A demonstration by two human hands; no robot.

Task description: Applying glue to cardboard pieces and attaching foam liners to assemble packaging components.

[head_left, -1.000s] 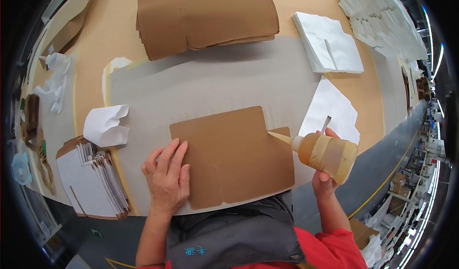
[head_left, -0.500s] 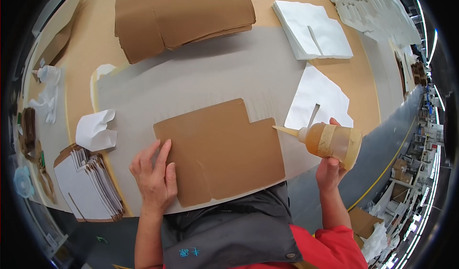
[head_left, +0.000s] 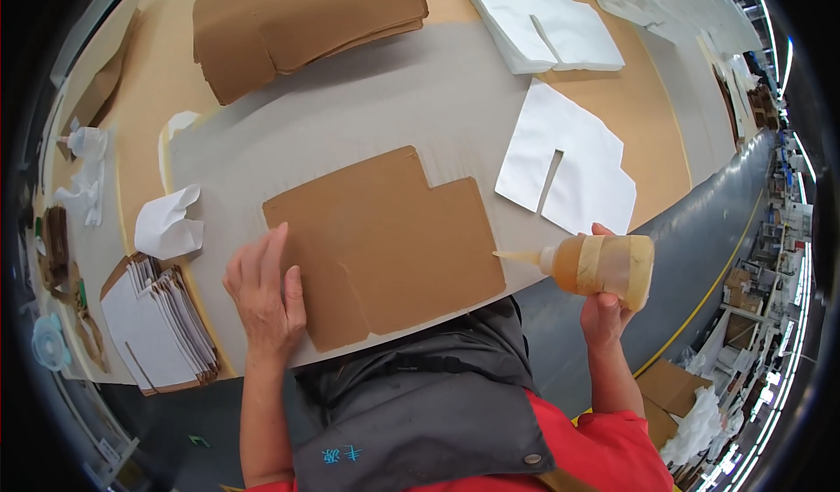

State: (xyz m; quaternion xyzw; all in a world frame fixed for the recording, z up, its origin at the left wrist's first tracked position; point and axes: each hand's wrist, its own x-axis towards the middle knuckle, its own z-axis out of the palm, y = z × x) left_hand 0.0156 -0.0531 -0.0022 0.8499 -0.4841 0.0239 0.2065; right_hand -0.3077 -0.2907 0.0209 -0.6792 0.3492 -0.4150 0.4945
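A flat brown sheet (head_left: 394, 238) with a notched upper right corner lies in front of me at the table's near edge. My left hand (head_left: 265, 291) rests at its left edge, fingers stretched out and holding nothing. In my right hand (head_left: 605, 304) is a squeeze bottle (head_left: 602, 266) of amber liquid, wrapped with tape bands and tilted on its side. Its narrow nozzle points left, with the tip at the sheet's right edge; whether it touches I cannot tell. A single white slotted piece (head_left: 582, 164) lies just beyond the bottle.
Brown sheets (head_left: 306, 20) are piled at the back, and a stack of white slotted pieces (head_left: 577, 24) sits back right. To the left are a crumpled white paper (head_left: 166, 225) and a stack of white-faced, brown-backed pieces (head_left: 153, 330). Another bottle (head_left: 86, 142) stands far left.
The bottle's nozzle has moved toward me along the brown sheet's right edge, from near its upper corner to lower down. My left hand stays at the left edge. The whole view has shifted slightly.
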